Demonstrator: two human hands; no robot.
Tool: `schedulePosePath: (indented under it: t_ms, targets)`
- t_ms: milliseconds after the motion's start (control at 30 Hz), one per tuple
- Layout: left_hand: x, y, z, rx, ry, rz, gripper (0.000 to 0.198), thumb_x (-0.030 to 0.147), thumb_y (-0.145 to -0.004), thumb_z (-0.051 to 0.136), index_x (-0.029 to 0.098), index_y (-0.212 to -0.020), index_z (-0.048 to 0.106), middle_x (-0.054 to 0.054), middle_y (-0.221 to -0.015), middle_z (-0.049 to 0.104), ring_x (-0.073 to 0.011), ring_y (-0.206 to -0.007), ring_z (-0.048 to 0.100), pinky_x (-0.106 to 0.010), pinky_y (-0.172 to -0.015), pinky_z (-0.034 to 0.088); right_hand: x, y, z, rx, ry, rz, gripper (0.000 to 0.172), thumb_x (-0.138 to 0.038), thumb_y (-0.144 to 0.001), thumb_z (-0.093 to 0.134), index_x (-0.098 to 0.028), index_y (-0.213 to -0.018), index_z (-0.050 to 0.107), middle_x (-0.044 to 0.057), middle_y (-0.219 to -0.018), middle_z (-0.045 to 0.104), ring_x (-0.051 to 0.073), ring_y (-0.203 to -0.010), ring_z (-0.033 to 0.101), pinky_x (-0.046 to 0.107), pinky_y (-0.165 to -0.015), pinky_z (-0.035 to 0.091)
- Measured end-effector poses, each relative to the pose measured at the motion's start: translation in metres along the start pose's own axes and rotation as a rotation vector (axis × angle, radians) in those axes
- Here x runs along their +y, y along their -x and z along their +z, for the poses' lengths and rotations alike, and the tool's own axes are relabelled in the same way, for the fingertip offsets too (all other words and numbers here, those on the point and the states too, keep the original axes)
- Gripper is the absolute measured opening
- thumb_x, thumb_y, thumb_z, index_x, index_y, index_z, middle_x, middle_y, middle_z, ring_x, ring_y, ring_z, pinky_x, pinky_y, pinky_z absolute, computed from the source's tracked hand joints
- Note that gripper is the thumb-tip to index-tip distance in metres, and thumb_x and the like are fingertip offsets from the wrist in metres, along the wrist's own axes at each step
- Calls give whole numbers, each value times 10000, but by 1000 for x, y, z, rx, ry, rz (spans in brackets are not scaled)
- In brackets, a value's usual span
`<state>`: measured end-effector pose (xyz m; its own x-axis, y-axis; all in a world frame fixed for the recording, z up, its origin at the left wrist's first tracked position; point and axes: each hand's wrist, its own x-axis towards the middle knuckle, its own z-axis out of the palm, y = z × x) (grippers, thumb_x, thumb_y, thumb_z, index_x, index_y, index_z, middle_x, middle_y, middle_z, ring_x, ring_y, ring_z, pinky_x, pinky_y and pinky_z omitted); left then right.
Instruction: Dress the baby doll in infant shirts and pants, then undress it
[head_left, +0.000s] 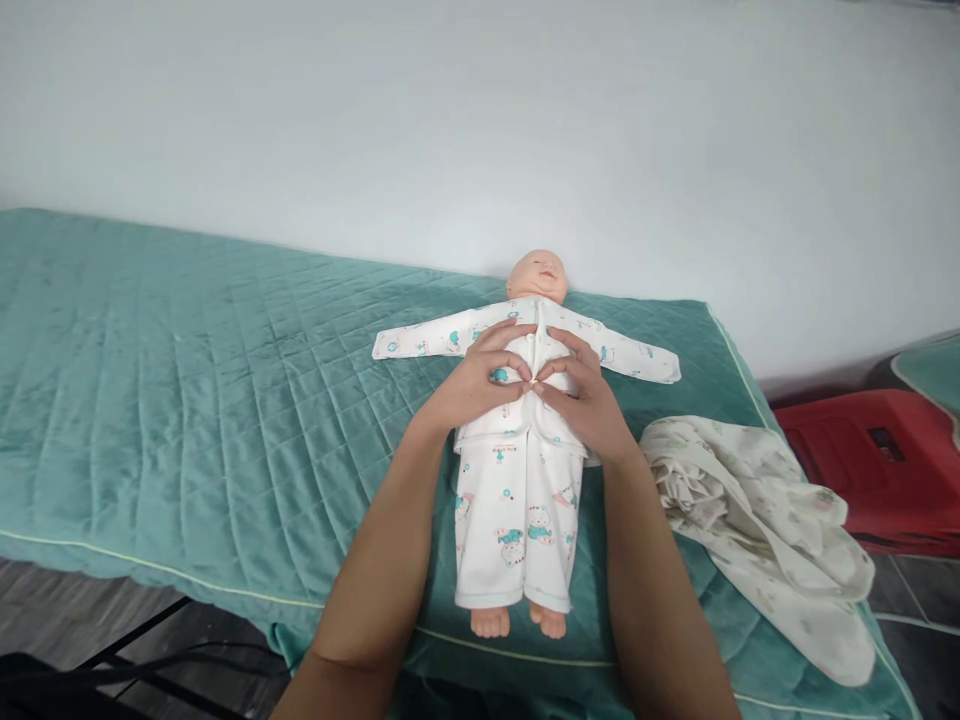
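A baby doll (pixel 538 276) lies on its back with its head toward the wall, its sleeves stretched out to both sides. It wears a white printed baby shirt (pixel 487 425) and matching trousers (pixel 491 520); its bare feet stick out below. My left hand (pixel 491 368) pinches the shirt front from the left, thumb and forefinger at the centre opening. Opposite it, my right hand (pixel 583 390) pinches the other edge of that opening. The fingertips of both hands meet around a small button at mid-belly, mostly hidden by them. Another button shows higher up.
A teal quilted cover (pixel 225 400) spreads over the bed beneath the doll. To the right lies a crumpled pale printed cloth (pixel 757 520) near the bed's edge. Beyond that edge is a red plastic stool (pixel 877 460). A white wall (pixel 375 130) rises behind the bed.
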<state>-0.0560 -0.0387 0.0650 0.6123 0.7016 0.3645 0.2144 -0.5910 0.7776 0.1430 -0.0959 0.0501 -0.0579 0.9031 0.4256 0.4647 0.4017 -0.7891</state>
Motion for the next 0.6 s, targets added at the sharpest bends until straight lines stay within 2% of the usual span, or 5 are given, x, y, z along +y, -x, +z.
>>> schedulePosePath:
  t_ms: [233, 333, 433, 600]
  targets:
    - [0, -1, -1, -12, -7, 6, 85, 156, -816, 654, 231, -836, 689, -6, -1557, 463, -248, -1535, 250, -504, -1265, 202, -2, 0, 4, 38, 77, -94, 40, -272, -870, 694, -274, -879, 655, 32, -1464, 529, 264, -1457, 371, 549, -1213, 266]
    - [-1, 0, -3, -15, 26, 10, 24, 208, -841, 665, 224, -829, 678, -15, -1555, 467, -245, -1536, 253, -493, -1265, 209, -6, 2, 6, 68, 111, -149, 51, -235, -862, 673, -267, -893, 649, 48, -1446, 549, 263, -1415, 434, 544, -1186, 322]
    - [-2, 1, -4, -19, 62, 10, 70, 268, -868, 661, 220, -819, 673, -21, -1554, 470, -241, -1538, 253, -484, -1264, 220, -10, 3, 7, 75, 129, -164, 60, -220, -864, 655, -259, -910, 650, 66, -1446, 557, 257, -1373, 490, 528, -1162, 369]
    - [-3, 1, -4, -14, 73, 13, 77, 266, -876, 646, 218, -823, 676, -23, -1556, 470, -245, -1536, 260, -484, -1260, 230, -13, 4, 8, 86, 176, -175, 50, -217, -876, 638, -253, -910, 647, 77, -1435, 573, 263, -1348, 521, 518, -1130, 410]
